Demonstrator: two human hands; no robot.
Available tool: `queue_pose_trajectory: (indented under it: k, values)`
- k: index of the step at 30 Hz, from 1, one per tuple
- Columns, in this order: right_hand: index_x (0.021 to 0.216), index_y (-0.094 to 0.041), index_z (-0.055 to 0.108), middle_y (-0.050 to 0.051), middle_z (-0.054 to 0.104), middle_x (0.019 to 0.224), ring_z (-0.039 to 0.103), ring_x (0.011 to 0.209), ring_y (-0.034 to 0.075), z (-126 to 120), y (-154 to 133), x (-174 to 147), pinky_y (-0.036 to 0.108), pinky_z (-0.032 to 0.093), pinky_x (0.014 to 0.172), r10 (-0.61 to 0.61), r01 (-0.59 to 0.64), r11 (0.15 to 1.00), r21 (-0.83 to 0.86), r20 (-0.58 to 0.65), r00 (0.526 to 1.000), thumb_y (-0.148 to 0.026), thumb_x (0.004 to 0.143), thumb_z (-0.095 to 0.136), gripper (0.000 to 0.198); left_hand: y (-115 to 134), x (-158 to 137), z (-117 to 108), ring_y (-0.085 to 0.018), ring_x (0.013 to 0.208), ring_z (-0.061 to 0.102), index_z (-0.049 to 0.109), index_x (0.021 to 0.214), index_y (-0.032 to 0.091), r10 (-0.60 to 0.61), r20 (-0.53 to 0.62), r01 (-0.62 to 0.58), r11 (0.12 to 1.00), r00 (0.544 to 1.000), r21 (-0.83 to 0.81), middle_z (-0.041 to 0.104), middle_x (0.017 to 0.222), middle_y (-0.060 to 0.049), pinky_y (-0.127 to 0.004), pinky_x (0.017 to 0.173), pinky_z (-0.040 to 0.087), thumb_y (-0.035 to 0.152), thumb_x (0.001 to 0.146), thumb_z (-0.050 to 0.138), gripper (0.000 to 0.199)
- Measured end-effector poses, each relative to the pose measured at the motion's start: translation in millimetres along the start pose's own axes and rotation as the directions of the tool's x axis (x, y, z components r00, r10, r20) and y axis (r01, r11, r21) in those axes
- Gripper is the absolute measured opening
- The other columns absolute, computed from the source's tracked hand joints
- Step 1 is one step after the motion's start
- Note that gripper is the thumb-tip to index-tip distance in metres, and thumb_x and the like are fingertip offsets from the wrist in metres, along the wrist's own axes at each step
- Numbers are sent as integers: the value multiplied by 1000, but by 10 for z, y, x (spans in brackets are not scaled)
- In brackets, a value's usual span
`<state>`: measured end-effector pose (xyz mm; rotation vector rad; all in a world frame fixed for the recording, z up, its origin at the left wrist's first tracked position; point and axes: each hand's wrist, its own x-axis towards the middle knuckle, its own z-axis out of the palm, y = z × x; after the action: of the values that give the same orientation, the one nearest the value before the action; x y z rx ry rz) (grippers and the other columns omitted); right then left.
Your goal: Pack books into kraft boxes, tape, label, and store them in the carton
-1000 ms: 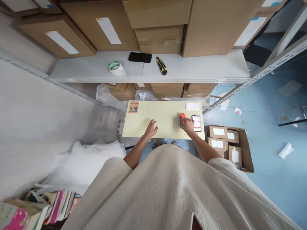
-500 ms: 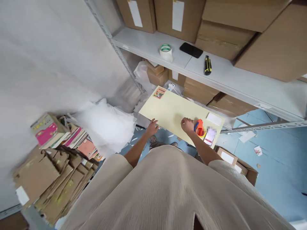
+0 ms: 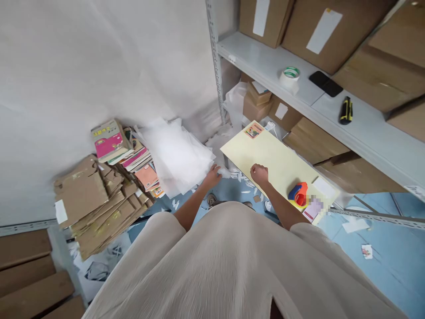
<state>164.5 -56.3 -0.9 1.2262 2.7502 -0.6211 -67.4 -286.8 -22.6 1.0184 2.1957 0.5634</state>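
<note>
My left hand (image 3: pixel 212 176) is open, its fingers apart, beside the right edge of a pile of white packing foam sheets (image 3: pixel 181 153). Whether the fingertips touch the sheets I cannot tell. My right hand (image 3: pixel 259 174) is closed in a fist above the near edge of a pale yellow table (image 3: pixel 279 157); what it holds, if anything, is hidden. On that table lie a small book with a colourful cover (image 3: pixel 254 130), an orange and blue tape dispenser (image 3: pixel 299 194), a phone with its screen lit (image 3: pixel 311 212) and a white paper pad (image 3: pixel 323 187).
Stacked books (image 3: pixel 111 139) and flattened cardboard (image 3: pixel 83 186) stand left of the foam. On the grey shelf (image 3: pixel 259 57) are a tape roll (image 3: pixel 290 79), a black phone (image 3: pixel 325 83) and a box cutter (image 3: pixel 346 110), with cartons (image 3: pixel 358 26) behind. Paper scraps litter the blue floor (image 3: pixel 395 248).
My view has turned left, so the table and shelf sit farther right. My left hand is now beside the foam sheets instead of the table edge. My right hand stays closed.
</note>
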Motion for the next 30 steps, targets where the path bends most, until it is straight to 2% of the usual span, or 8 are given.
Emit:
queue_pose_trajectory:
  k: [5, 9, 13, 18, 21, 24, 27, 30]
  values:
    - [102, -22, 73, 9, 82, 107, 69, 103, 26, 184, -712, 192, 37, 38, 95, -67, 68, 997, -20, 58, 996, -19, 107, 53, 21, -530, -168, -312, -39, 163, 53, 59, 163, 20, -32, -27, 30, 998, 999, -47, 42, 183, -19, -54, 134, 49, 34, 107, 64, 58]
    - [110, -23, 76, 8, 83, 110, 70, 106, 26, 395, -1318, 356, 35, 42, 94, -143, 144, 990, 1, 143, 979, -21, 108, 53, 23, -945, -336, -610, -39, 168, 47, 58, 165, 18, -71, -38, 71, 997, 997, 1, 43, 184, -20, -58, 136, 43, 28, 107, 58, 59]
    - [116, -22, 78, 10, 82, 120, 70, 115, 27, 677, -1927, 520, 34, 46, 97, -259, 269, 963, -11, 233, 937, -19, 107, 55, 25, -1350, -436, -952, -44, 174, 33, 60, 163, 19, -64, -124, 79, 989, 990, 122, 44, 183, -22, -69, 142, 25, 27, 104, 61, 60]
    - [124, -21, 80, 13, 79, 131, 69, 119, 28, 979, -2576, 672, 34, 49, 101, -370, 389, 921, 4, 313, 874, -21, 108, 56, 28, -1804, -333, -1331, -46, 179, 19, 57, 166, 13, -117, -137, 139, 977, 984, 162, 32, 188, -27, -74, 143, 9, 26, 101, 59, 66]
    - [130, -23, 79, 12, 77, 136, 68, 121, 28, 1072, -2828, 737, 35, 50, 104, -398, 413, 910, 41, 371, 839, -22, 109, 55, 31, -1984, -230, -1407, -47, 179, 17, 56, 168, 13, -147, -117, 163, 977, 982, 136, 32, 188, -27, -78, 141, 3, 27, 100, 59, 70]
    - [132, -23, 79, 12, 77, 138, 69, 121, 27, 1108, -2972, 787, 36, 52, 104, -392, 415, 909, 39, 420, 819, -23, 110, 55, 33, -2078, -178, -1381, -47, 179, 19, 50, 172, 11, -153, -126, 168, 979, 980, 120, 34, 187, -28, -79, 141, 0, 24, 98, 57, 76]
    - [132, -22, 79, 12, 77, 138, 72, 116, 26, 1116, -3046, 831, 36, 54, 103, -378, 403, 914, 37, 434, 818, -23, 110, 57, 31, -2113, -173, -1349, -46, 178, 22, 41, 178, 7, -147, -142, 163, 980, 979, 110, 35, 186, -30, -77, 141, 0, 19, 97, 51, 82]
    - [127, -22, 80, 12, 79, 135, 74, 114, 25, 1125, -3111, 884, 36, 56, 104, -358, 346, 932, 108, 412, 838, -23, 108, 59, 28, -2101, -178, -1365, -45, 178, 25, 30, 183, 9, -127, -161, 142, 986, 979, 87, 38, 185, -29, -78, 141, 1, 19, 99, 49, 87]
